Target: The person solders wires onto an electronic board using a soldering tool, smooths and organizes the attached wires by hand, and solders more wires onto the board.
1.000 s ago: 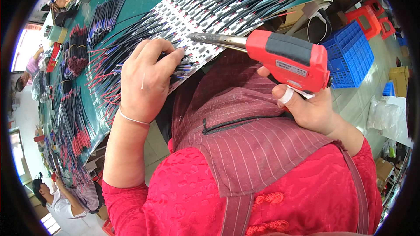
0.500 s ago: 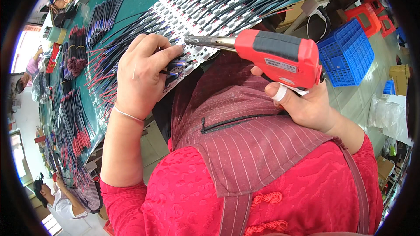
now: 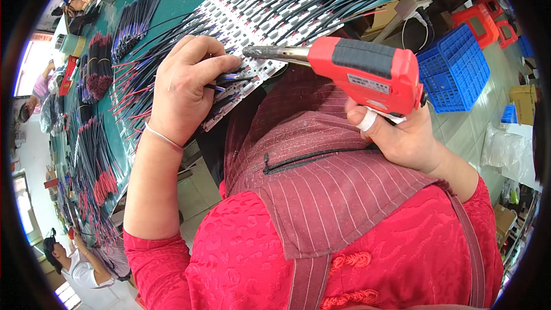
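Observation:
My right hand (image 3: 402,138) wraps round the grip of a red and black soldering gun (image 3: 365,72), with white tape on the thumb. The gun's metal barrel points left, its dark tip at a white circuit board panel (image 3: 265,70) with small grey parts. Just left of that tip, my left hand (image 3: 186,89) rests over the panel's near part, thumb and forefinger pinched on a thin wire, whose held end is mostly hidden. Dark and blue wires (image 3: 228,85) show below the thumb. Many black wires with red ends (image 3: 298,8) lie across the panel's far part.
Bundles of wires (image 3: 100,66) lie on the green table (image 3: 172,1) at the left. Right of me stand a blue plastic crate (image 3: 456,72) and red stools (image 3: 479,26) on the floor. Another person (image 3: 77,261) sits at the lower left.
My left hand has shifted slightly left and its forearm has swung outward. My right forefinger has drawn back toward the gun's grip, while the tip stays near the same spot.

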The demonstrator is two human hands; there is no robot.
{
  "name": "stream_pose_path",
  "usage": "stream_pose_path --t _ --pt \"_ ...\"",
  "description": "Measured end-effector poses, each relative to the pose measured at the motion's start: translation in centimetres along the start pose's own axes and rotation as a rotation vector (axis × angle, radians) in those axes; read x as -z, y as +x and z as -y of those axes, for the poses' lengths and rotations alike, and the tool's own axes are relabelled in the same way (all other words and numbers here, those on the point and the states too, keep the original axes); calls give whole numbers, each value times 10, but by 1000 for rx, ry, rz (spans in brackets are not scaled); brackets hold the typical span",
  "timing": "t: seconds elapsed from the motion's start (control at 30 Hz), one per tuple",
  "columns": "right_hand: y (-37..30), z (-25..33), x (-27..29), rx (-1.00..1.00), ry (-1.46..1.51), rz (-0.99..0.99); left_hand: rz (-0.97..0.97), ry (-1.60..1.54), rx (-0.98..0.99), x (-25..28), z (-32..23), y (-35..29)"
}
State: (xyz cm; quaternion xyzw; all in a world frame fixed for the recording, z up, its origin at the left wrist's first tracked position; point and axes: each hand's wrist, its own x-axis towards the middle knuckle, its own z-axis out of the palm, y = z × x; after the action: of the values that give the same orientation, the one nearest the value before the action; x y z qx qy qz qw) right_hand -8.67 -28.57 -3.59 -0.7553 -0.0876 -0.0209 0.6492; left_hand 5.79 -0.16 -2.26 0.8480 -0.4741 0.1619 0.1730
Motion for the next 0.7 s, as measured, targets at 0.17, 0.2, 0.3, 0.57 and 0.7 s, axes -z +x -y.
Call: stream_pose_path --t 0.17,0.2,0.3,0.57,0.7 --pt "-2 4 -5 -69 131 -44 -6 18 -10 0 -2 -2" --pt "-2 5 -5 -99 170 -48 -4 43 -16 0 -4 -3" --pt "-2 5 -4 -77 190 -36 -2 79 -33 0 -7 -4" --pt "-3 -1 1 -48 18 2 11 130 -64 2 -14 -3" --pt "-4 0 -1 -100 136 -27 30 140 -55 2 -16 -2"
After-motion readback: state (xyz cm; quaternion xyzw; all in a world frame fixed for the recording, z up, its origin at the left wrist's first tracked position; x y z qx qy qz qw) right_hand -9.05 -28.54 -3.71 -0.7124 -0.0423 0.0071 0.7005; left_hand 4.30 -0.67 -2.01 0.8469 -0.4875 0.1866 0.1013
